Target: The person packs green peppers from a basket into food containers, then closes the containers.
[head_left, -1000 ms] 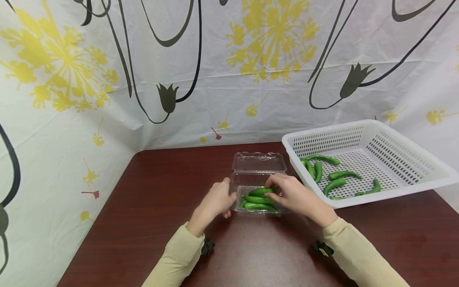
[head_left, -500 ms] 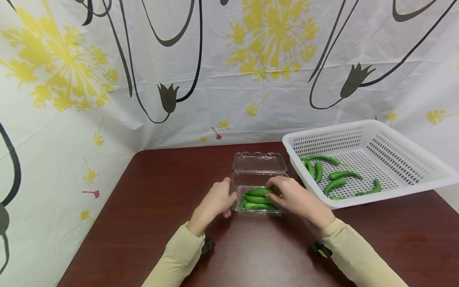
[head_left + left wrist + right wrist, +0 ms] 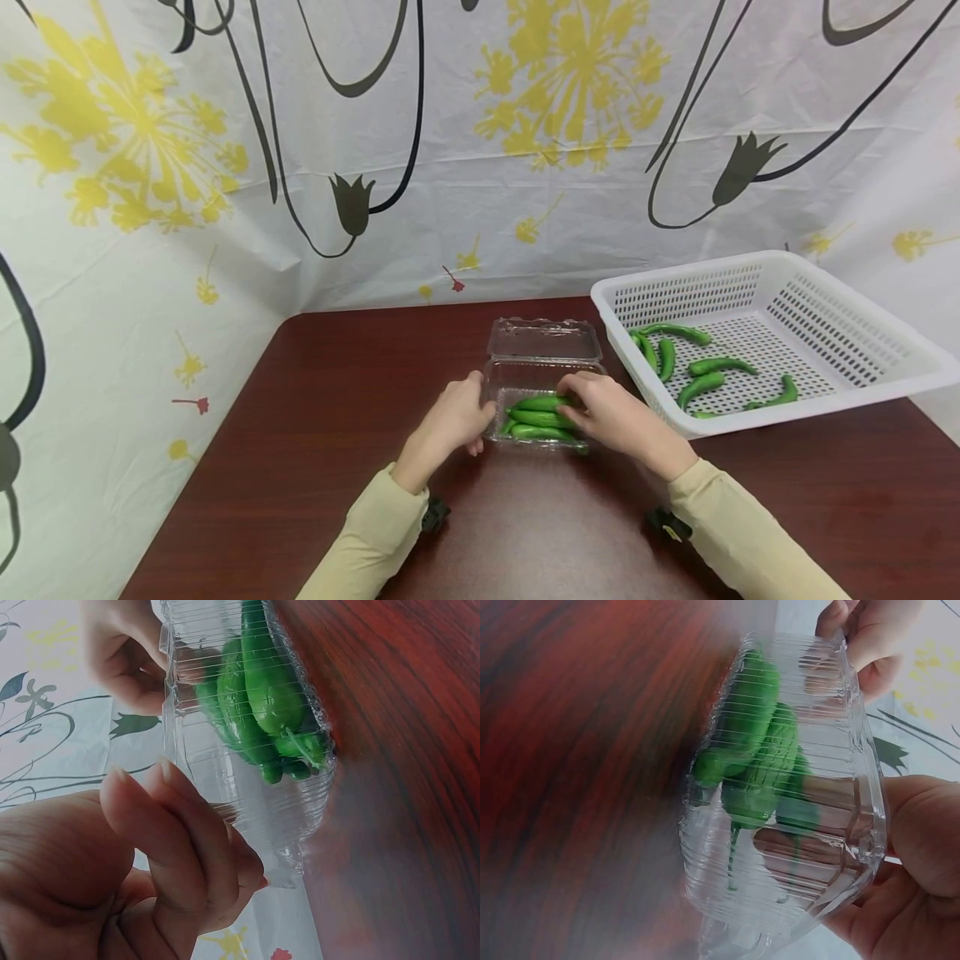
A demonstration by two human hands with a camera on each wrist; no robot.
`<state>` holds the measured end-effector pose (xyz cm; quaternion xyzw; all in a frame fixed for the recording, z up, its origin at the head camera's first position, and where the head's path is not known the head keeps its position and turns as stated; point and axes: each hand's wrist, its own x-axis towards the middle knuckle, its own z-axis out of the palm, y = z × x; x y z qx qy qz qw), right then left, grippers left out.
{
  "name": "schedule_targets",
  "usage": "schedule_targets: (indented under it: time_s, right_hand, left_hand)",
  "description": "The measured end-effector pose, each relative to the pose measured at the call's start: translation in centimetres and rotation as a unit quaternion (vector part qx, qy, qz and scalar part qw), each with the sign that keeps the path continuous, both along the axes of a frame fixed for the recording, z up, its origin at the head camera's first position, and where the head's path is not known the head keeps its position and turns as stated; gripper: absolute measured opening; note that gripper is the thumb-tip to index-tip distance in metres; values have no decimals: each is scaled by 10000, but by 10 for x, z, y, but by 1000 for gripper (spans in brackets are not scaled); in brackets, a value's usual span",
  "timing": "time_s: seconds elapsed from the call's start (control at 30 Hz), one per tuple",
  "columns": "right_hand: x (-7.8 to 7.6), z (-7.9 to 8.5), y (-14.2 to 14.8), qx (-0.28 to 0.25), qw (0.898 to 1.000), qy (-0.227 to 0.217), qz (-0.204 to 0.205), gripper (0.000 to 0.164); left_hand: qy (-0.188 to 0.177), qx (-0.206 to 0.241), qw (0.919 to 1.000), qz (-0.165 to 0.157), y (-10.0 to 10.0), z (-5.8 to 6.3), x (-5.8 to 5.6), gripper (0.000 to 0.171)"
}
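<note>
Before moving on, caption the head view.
Left hand and right hand at an open clear container of green peppers, beside a white basket holding more.

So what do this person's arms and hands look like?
The left hand and right hand look ungloved. Both arms wear long pale-yellow sleeves ending in cuffs at the wrists. A small black device shows beneath each wrist; the right one bears a yellow mark.

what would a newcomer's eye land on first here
Probably the green peppers in the clear box mid-table, with the left hand at its left side and the right hand over the peppers' right ends. After that, likely the white basket at right, holding loose peppers, and the big yellow flowers printed on the sheet behind.
</note>
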<state>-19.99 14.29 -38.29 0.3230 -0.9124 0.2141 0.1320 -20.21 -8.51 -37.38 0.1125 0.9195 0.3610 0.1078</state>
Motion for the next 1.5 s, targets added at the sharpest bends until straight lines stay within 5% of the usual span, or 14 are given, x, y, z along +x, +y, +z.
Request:
schedule_targets:
  time_s: [0.77, 1.5]
  right_hand:
    - [3, -6, -2, 487, 9981, -13, -370, 13]
    - [5, -8, -3, 400, 9960, 113, -797, 20]
  left_hand:
    - [-57, 20, 10000, -17, 1, -1, 0, 40]
    - [-33, 36, 10000, -82, 1, -2, 1, 39]
